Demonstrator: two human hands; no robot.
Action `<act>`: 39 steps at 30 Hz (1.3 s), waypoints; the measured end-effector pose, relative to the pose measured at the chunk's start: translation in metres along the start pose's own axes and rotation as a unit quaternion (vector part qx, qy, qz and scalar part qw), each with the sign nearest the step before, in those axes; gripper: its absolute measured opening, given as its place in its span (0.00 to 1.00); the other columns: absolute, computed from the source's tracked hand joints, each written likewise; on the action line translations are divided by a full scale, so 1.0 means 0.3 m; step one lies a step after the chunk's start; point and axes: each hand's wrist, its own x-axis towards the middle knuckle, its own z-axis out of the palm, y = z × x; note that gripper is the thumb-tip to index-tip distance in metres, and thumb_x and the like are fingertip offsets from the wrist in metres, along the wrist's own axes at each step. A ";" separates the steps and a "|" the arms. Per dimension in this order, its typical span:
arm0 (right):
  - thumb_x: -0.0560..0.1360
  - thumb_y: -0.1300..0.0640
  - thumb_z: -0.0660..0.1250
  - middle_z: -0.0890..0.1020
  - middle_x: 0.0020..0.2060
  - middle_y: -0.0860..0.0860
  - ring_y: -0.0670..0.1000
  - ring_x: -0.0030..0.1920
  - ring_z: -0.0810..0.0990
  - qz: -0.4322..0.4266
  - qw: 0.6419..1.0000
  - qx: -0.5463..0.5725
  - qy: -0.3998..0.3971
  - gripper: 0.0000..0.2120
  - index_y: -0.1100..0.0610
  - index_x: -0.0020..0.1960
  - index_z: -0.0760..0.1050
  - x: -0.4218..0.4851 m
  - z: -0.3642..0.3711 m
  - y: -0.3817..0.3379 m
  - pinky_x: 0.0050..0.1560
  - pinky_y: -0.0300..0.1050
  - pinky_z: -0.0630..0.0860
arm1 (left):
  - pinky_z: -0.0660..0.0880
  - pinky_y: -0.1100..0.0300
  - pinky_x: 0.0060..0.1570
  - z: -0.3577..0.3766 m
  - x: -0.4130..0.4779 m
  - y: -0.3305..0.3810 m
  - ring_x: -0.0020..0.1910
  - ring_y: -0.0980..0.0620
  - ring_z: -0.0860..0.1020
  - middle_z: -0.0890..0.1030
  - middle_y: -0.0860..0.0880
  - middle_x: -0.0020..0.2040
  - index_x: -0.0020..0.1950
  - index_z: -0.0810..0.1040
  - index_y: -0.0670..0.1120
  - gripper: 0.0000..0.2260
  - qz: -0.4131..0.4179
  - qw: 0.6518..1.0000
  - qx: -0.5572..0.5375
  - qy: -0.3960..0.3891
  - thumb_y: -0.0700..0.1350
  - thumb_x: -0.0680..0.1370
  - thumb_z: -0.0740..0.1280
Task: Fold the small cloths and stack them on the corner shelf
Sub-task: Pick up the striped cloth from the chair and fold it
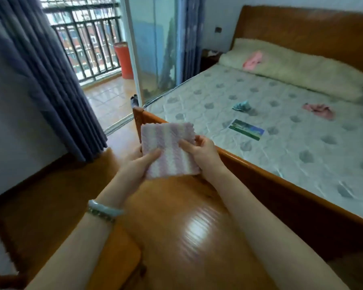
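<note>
Over the shiny wood floor [187, 216], near the corner of the wooden bed [260, 176], the left hand [138, 164] and right hand [199, 151] each pinch a soft pink-and-white striped square cloth [166, 147].

One wide-angle head-worn view looks forward and down, close over the wooden floor [176, 227]. It faces across the bed [281, 130] at right, toward the balcony railing [86, 38] far left.

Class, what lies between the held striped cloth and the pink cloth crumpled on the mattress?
A green-and-blue picture card lies flat there, shown in the head view.
</note>
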 end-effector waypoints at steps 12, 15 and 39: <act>0.74 0.60 0.70 0.82 0.46 0.56 0.55 0.45 0.82 -0.113 0.950 0.078 0.281 0.06 0.59 0.49 0.75 -0.416 -0.874 -0.320 0.50 0.51 0.79 | 0.81 0.58 0.35 0.959 -0.032 0.186 0.37 0.51 0.84 0.85 0.45 0.40 0.53 0.77 0.39 0.08 -0.024 0.956 -0.033 -0.290 0.40 0.80 0.59; 0.75 0.60 0.69 0.83 0.47 0.56 0.55 0.47 0.83 -0.125 0.929 0.102 0.333 0.05 0.58 0.50 0.75 -0.627 -1.115 -0.340 0.50 0.51 0.80 | 0.81 0.55 0.38 1.246 -0.125 0.148 0.41 0.49 0.84 0.84 0.43 0.44 0.54 0.77 0.38 0.09 -0.047 0.928 -0.027 -0.368 0.40 0.80 0.60; 0.76 0.59 0.69 0.80 0.40 0.51 0.45 0.35 0.81 -0.124 0.731 0.096 0.664 0.08 0.61 0.52 0.74 -1.877 -2.368 -0.234 0.28 0.36 0.75 | 0.81 0.52 0.42 2.891 -0.976 -0.310 0.50 0.45 0.81 0.81 0.42 0.52 0.60 0.74 0.42 0.10 -0.100 0.743 0.073 -0.658 0.44 0.80 0.62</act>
